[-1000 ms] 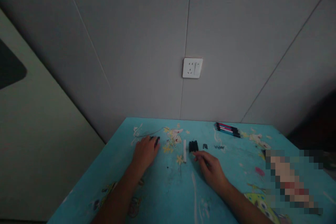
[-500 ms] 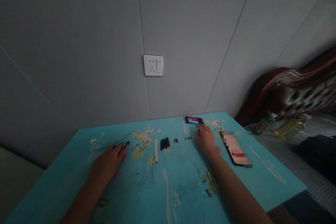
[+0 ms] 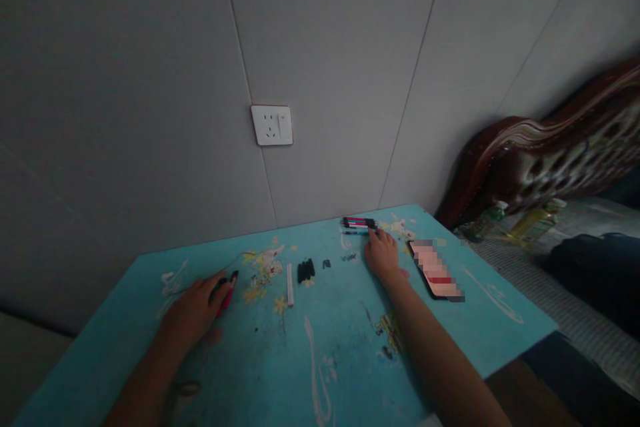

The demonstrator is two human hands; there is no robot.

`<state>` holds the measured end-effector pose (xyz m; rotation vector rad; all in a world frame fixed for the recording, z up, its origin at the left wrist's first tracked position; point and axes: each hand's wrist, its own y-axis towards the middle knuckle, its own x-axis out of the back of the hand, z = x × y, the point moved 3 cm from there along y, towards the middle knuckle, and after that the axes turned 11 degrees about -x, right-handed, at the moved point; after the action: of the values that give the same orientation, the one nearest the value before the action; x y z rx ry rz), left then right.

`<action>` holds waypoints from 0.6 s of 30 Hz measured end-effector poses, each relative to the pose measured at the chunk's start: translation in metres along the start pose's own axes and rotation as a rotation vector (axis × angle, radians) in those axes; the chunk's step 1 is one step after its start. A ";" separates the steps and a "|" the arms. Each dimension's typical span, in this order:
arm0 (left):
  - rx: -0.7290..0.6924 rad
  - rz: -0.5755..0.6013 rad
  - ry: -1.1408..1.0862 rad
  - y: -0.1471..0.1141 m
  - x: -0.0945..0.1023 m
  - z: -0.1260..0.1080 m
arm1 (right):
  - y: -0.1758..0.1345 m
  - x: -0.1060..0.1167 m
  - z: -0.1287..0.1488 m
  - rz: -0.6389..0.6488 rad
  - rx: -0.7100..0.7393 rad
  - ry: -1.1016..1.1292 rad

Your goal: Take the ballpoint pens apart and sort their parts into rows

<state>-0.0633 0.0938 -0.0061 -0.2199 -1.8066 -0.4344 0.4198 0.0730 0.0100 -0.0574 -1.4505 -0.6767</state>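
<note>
At the left of the blue table my left hand lies low, its fingers stretched out and a little apart. Pink barrels with black ends lie against its thumb side, partly covered by it. Toward the back, my right hand has its fingertips on the right end of a blue pen. Just behind that pen is a row of pens, pink, white and dark. Between the hands are thin white tubes, several black sleeves, small dark clips and tiny springs.
A phone with a blurred screen lies right of my right hand. Small yellowish and dark pieces lie beside my right forearm. The wall with its socket borders the table's back. Bottles stand on the bed at right.
The view has turned slightly right. The blue pen under my right fingertips now shows a narrow gap from the row. My left hand stays beside the pink barrels, which are more exposed.
</note>
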 end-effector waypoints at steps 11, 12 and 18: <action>-0.337 0.016 -0.168 -0.033 0.023 0.003 | 0.004 -0.017 -0.008 -0.046 0.053 -0.047; -0.342 0.017 -0.194 -0.033 0.022 0.004 | 0.005 -0.019 -0.010 -0.046 0.052 -0.058; -0.353 0.006 -0.234 -0.028 0.019 0.007 | 0.008 -0.023 -0.015 -0.048 0.044 -0.085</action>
<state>-0.0855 0.0695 0.0054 -0.5396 -1.9463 -0.7485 0.4380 0.0822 -0.0109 -0.0172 -1.5521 -0.6876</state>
